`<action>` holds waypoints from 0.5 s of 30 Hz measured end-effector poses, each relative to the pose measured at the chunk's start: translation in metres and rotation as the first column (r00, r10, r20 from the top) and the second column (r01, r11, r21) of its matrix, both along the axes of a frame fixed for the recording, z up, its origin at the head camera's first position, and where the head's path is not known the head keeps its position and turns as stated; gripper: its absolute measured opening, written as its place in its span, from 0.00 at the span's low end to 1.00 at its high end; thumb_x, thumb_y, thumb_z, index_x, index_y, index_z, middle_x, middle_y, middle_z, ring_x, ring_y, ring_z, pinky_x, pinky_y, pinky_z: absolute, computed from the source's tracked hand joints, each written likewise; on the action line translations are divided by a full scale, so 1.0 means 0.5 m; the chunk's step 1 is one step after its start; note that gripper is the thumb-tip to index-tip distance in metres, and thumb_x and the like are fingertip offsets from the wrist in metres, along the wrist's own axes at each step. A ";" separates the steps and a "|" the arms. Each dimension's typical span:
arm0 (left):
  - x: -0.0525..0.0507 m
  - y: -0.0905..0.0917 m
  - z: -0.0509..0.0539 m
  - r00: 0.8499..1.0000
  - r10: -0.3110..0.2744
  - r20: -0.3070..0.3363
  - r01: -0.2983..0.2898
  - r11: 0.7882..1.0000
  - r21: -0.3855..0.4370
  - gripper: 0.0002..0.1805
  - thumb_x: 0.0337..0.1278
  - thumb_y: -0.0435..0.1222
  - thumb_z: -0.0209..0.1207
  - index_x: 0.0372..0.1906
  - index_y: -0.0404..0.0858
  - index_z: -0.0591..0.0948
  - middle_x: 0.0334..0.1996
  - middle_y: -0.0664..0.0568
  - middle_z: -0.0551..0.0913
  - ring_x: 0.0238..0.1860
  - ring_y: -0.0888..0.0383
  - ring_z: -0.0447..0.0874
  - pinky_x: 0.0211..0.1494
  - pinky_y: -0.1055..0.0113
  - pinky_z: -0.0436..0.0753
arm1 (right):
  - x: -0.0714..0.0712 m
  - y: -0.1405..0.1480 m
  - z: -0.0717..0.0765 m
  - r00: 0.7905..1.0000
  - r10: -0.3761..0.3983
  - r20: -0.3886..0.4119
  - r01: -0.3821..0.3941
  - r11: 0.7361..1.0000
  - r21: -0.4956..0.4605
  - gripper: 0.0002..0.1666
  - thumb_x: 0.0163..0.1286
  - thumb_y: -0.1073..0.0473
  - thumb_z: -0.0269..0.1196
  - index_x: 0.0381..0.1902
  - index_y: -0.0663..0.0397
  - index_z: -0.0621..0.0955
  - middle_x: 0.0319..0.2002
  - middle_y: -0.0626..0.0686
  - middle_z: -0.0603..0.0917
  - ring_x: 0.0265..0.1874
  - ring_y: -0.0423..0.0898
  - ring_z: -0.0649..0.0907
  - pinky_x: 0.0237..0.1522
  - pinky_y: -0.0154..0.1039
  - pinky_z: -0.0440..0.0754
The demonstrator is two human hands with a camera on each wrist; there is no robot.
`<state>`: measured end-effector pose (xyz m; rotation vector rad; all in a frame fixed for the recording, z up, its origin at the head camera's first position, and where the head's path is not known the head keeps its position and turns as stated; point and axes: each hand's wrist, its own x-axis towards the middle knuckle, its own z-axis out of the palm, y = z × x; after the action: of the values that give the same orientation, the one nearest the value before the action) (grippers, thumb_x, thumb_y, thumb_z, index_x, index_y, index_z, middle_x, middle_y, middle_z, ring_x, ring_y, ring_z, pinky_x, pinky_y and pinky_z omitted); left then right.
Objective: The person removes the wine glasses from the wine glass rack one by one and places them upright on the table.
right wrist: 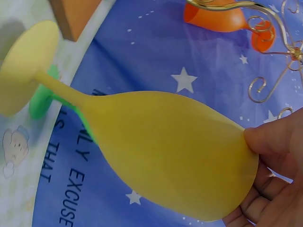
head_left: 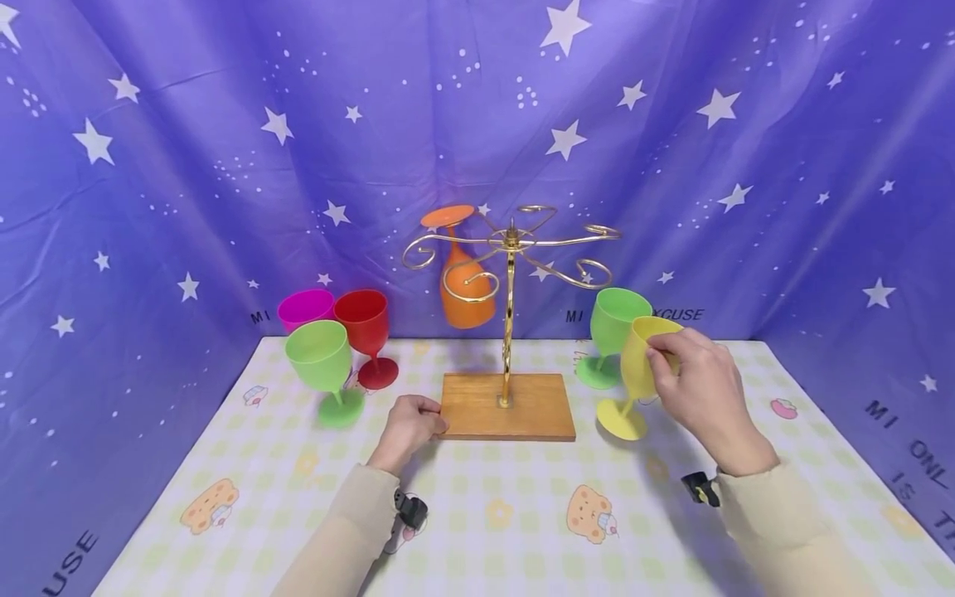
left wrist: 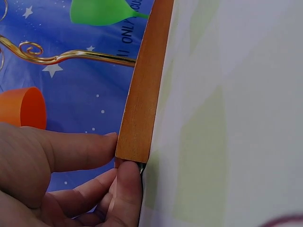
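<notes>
My right hand (head_left: pixel 701 385) pinches a yellow plastic goblet (right wrist: pixel 165 146) by its rim, thumb on one side and fingers on the other. The goblet leans, foot lowest; I cannot tell whether the foot touches the table. At the left front corner of the glass rack's wooden base (head_left: pixel 507 419), my left hand (head_left: pixel 409 427) grips the board, its thumb (left wrist: pixel 90 149) and fingers against the edge. Gold wire arms curl out from the rack's post (head_left: pixel 510 315). An orange goblet (head_left: pixel 466 298) hangs upside down by its foot from the rack's left side.
Behind the yellow goblet stands a green goblet (head_left: pixel 615 323). On the left are a red goblet (head_left: pixel 363 323), a light green goblet (head_left: pixel 321 361) and a magenta goblet (head_left: pixel 302 305) partly hidden behind them. A checked cloth (head_left: pixel 507 514) covers the table; a starry blue curtain (head_left: pixel 403 157) hangs behind.
</notes>
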<state>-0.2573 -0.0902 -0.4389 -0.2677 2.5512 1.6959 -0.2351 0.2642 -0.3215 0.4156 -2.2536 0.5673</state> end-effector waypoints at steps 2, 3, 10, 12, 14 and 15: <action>0.000 0.001 0.001 1.000 -0.002 -0.001 0.002 1.000 0.002 0.13 0.42 0.26 0.64 0.38 0.28 0.81 0.27 0.46 0.82 0.23 0.57 0.80 0.28 0.67 0.79 | -0.003 0.007 0.001 1.000 -0.002 -0.010 0.003 1.000 0.022 0.07 0.55 0.70 0.65 0.33 0.65 0.84 0.31 0.59 0.83 0.31 0.59 0.80 0.34 0.55 0.70; 0.000 0.002 0.001 1.000 0.000 -0.001 0.000 1.000 0.002 0.13 0.42 0.26 0.64 0.38 0.28 0.81 0.27 0.46 0.81 0.23 0.57 0.80 0.28 0.67 0.79 | -0.005 0.011 0.002 1.000 -0.004 -0.013 0.005 1.000 0.030 0.06 0.55 0.70 0.65 0.33 0.64 0.84 0.31 0.59 0.83 0.32 0.58 0.80 0.34 0.54 0.70; 0.001 0.002 0.002 1.000 0.002 0.008 -0.002 1.000 0.003 0.13 0.42 0.25 0.64 0.38 0.28 0.81 0.26 0.46 0.81 0.22 0.56 0.80 0.27 0.67 0.79 | -0.022 0.035 0.002 0.999 -0.008 -0.052 0.012 0.998 0.068 0.06 0.55 0.70 0.64 0.32 0.64 0.83 0.31 0.59 0.83 0.31 0.57 0.80 0.31 0.52 0.66; 0.001 0.001 0.001 1.000 0.004 0.014 -0.004 1.000 0.009 0.13 0.42 0.25 0.64 0.38 0.28 0.80 0.26 0.46 0.81 0.22 0.56 0.80 0.27 0.67 0.79 | -0.028 0.042 0.001 0.998 -0.013 -0.060 0.017 0.997 0.074 0.06 0.55 0.70 0.64 0.32 0.64 0.83 0.30 0.59 0.83 0.31 0.57 0.80 0.32 0.53 0.66; 0.001 0.000 0.000 1.000 0.004 0.011 -0.004 1.000 0.011 0.13 0.42 0.26 0.64 0.38 0.28 0.80 0.26 0.46 0.81 0.22 0.56 0.81 0.27 0.66 0.79 | -0.034 0.047 0.000 0.998 -0.020 -0.066 0.025 0.997 0.079 0.06 0.55 0.70 0.64 0.32 0.63 0.83 0.30 0.59 0.83 0.31 0.57 0.80 0.34 0.54 0.67; 0.001 0.000 0.000 1.000 0.004 0.009 -0.004 1.000 0.012 0.13 0.42 0.26 0.64 0.38 0.28 0.80 0.26 0.46 0.81 0.22 0.56 0.81 0.27 0.66 0.79 | -0.037 0.049 -0.001 0.997 -0.021 -0.069 0.027 0.997 0.079 0.05 0.55 0.70 0.64 0.32 0.63 0.83 0.30 0.59 0.83 0.32 0.57 0.80 0.34 0.54 0.67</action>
<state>-0.2568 -0.0903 -0.4389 -0.2791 2.5350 1.7071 -0.2533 0.2889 -0.3218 0.4405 -2.2179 0.4453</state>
